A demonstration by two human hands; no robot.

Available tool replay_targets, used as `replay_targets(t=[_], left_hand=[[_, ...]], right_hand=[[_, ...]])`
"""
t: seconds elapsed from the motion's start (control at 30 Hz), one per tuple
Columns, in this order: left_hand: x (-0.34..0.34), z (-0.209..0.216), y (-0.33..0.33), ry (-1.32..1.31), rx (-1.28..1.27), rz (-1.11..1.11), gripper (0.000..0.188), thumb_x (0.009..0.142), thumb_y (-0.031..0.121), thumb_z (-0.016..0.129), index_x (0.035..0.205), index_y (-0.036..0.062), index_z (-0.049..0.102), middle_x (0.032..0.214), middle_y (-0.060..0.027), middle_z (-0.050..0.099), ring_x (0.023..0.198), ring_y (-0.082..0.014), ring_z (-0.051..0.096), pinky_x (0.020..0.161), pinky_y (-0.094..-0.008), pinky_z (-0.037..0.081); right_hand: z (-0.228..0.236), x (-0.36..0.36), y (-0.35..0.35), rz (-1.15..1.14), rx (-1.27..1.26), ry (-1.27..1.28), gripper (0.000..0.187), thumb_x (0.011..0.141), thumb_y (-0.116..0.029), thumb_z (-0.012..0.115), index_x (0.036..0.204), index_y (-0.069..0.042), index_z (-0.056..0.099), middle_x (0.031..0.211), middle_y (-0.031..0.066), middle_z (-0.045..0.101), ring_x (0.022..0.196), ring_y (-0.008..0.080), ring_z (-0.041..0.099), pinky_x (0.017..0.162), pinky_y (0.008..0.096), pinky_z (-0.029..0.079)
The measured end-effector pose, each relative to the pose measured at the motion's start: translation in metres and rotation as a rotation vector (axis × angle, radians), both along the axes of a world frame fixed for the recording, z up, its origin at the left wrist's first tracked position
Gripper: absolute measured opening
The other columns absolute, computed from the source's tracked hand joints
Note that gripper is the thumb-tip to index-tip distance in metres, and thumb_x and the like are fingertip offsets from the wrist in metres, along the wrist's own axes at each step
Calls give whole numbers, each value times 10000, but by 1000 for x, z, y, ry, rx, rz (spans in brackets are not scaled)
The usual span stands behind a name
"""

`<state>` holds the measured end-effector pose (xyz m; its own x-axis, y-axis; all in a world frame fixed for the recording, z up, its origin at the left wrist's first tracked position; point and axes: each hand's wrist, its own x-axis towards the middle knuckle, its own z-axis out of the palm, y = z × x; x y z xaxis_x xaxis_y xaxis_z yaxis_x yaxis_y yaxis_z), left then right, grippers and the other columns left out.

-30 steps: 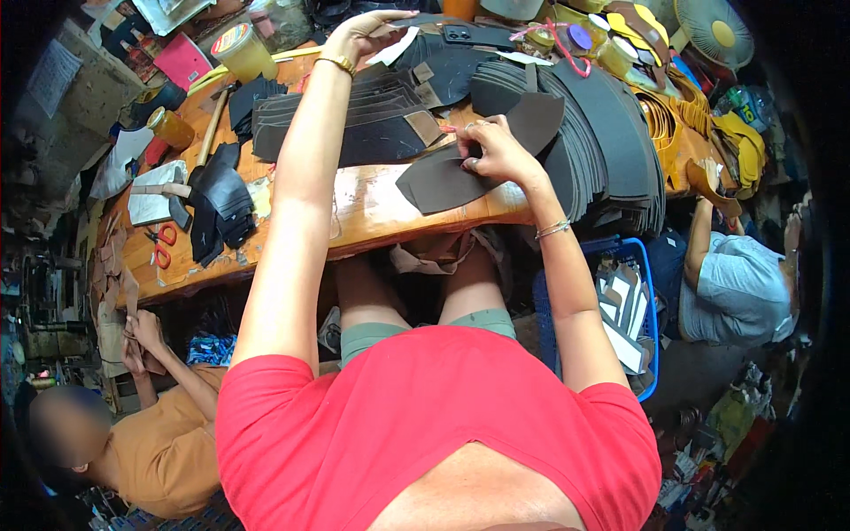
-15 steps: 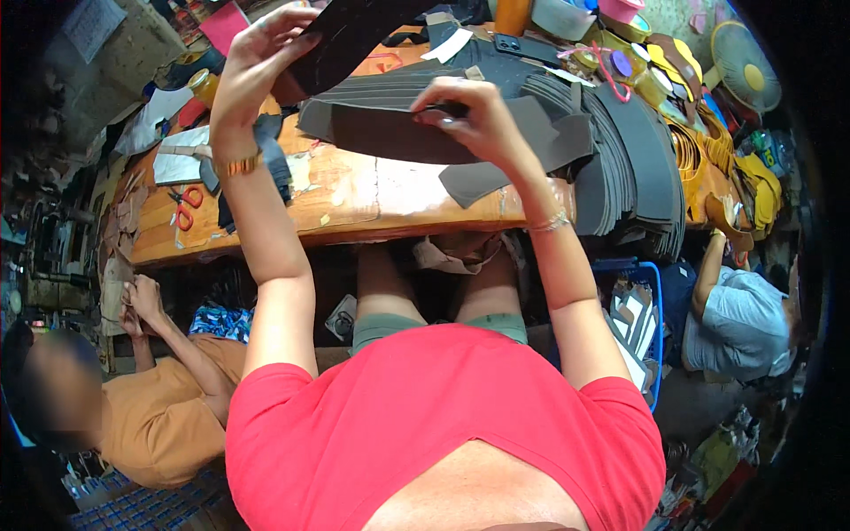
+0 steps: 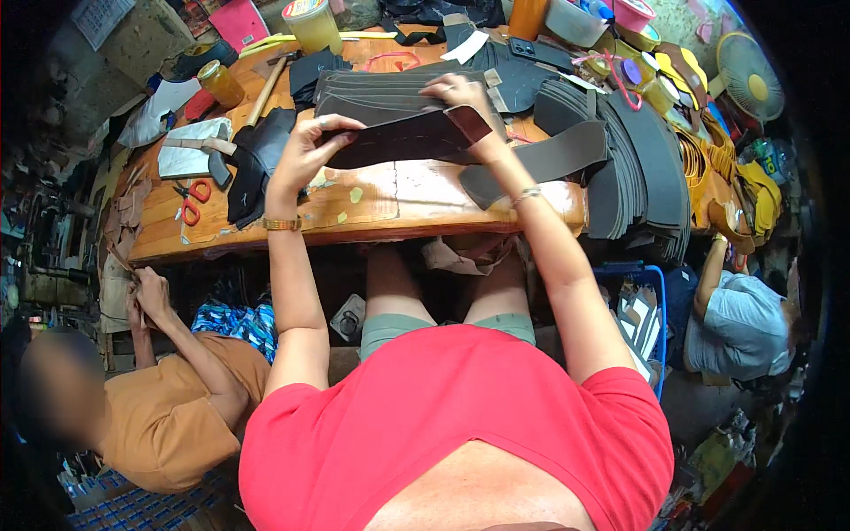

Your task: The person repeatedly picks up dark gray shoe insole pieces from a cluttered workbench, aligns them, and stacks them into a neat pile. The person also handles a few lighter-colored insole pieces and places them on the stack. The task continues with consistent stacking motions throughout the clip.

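Note:
A dark strip of leather-like sheet (image 3: pixel 398 142), with pale marks and a brown right end, is held above the near part of the table. My left hand (image 3: pixel 314 146) pinches its left end between thumb and fingers. The strip's right end crosses in front of my right hand (image 3: pixel 460 96), which reaches over a stack of dark cut pieces (image 3: pixel 367 88). Those right fingers are blurred and partly hidden, so their grip is unclear. Another dark curved piece (image 3: pixel 558 159) lies just right of my right wrist.
Thick stacks of dark curved pieces (image 3: pixel 651 159) stand at the table's right. Red-handled scissors (image 3: pixel 191 203) and a hammer (image 3: pixel 266 93) lie at left. A glue-coloured jar (image 3: pixel 220 84) and a phone (image 3: pixel 542 55) sit farther back. Co-workers sit left (image 3: pixel 168 407) and right (image 3: pixel 744 323).
My left hand has come down and right from the upper left, bringing the dark strip over the table's middle. My right hand has moved slightly farther away, behind the strip's end.

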<state>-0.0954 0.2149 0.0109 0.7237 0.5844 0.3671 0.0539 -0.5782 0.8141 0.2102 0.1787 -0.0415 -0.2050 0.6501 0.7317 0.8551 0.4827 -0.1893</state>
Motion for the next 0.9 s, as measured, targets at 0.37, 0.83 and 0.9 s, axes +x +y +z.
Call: replay_targets(t=[0.37, 0.83, 0.9], left_hand=[[67, -45, 7, 214, 579, 285, 281, 868, 179, 695, 1147, 143, 703, 1058, -53, 649, 1084, -237, 555, 1006, -396, 295], [81, -78, 1, 395, 711, 403, 871, 776, 603, 692, 1524, 313, 353, 1600, -103, 267, 1495, -302, 204, 1181, -614, 34], [81, -79, 1, 393, 707, 411, 875, 780, 617, 678, 1530, 317, 340, 1614, -102, 237, 1502, -310, 178, 1178, -623, 17]], right_hand=[[36, 147, 4, -355, -431, -258, 526, 635, 0, 695, 1140, -143, 671, 1152, 85, 650, 1129, 314, 585, 946, 441, 462], [44, 159, 25, -172, -444, -416, 227, 574, 32, 749, 751, -59, 640, 738, 124, 680, 792, 349, 684, 665, 422, 530], [56, 163, 23, -158, -519, -315, 194, 617, 32, 729, 770, -46, 638, 781, 134, 693, 803, 335, 688, 684, 403, 533]])
